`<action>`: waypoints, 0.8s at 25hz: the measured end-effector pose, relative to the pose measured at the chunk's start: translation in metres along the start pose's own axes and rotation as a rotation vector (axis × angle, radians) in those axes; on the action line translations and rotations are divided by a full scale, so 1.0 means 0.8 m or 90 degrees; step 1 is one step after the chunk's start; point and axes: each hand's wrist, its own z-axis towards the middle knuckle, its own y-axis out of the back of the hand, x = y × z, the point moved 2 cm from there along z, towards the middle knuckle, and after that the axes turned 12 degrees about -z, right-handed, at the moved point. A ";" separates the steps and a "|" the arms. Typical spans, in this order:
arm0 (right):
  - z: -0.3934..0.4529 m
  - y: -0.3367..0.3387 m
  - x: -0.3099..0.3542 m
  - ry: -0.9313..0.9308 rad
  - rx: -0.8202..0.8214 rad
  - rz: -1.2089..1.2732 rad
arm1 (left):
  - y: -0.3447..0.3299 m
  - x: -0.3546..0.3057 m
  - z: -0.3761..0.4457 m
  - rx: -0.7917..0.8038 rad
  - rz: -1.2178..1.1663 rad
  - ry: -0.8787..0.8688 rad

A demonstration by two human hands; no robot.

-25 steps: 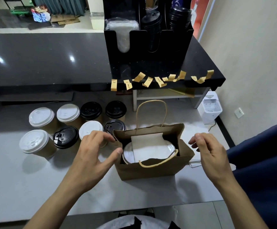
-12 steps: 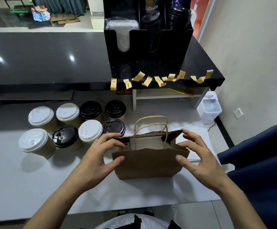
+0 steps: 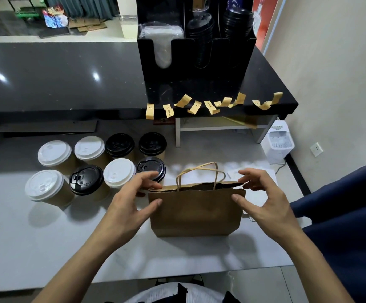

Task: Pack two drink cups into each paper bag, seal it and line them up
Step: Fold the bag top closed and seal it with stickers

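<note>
- While pinched nearly shut at the mouth, stands upright on the pale worktop [image 3: 46, 248], at about 6 o'clock from the black lid-and-cup organiser [image 3: 196, 51]: one brown paper bag [image 3: 196, 212], twine handles [image 3: 199, 173] upright.
- Head view, left hand [image 3: 131, 201]: thumb against the bag's near top corner, fingers curled round to the far side of that corner, gripping the left end of the mouth.
- Head view, right hand [image 3: 263, 196]: same hold mirrored at the right end, thumb on the near face, fingertips over the far rim.
- Probably light but bottom-heavy with cups inside (contents hidden now, so only a judgement); thin kraft paper, soft and easily creased, likely to tear at the serrated rim if yanked.
- Best taken at the two top corners to fold the mouth flat, or by both handles together to lift; squeezing the belly risks crushing lids and spilling drink.
- At 9 to 10 o'clock of the bag, well within reach: eight lidded drink cups [image 3: 55, 154] in two rows, four white lids, four black (nearest black one just behind the left fingers).
- At 12 o'clock, stuck along the dark counter edge: a row of tan sticker strips [image 3: 194, 107], presumably the seals.
</note>
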 end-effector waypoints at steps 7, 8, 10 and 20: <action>0.007 -0.003 -0.004 0.025 -0.006 0.008 | -0.001 0.017 0.003 -0.003 -0.047 0.029; 0.008 -0.004 -0.004 0.027 -0.005 0.008 | -0.002 0.019 0.003 -0.004 -0.049 0.029; 0.010 -0.004 -0.004 0.036 -0.005 0.006 | -0.004 0.021 0.004 -0.017 -0.047 0.016; 0.019 -0.002 -0.010 0.047 0.031 0.038 | -0.005 0.034 0.000 -0.031 -0.177 0.058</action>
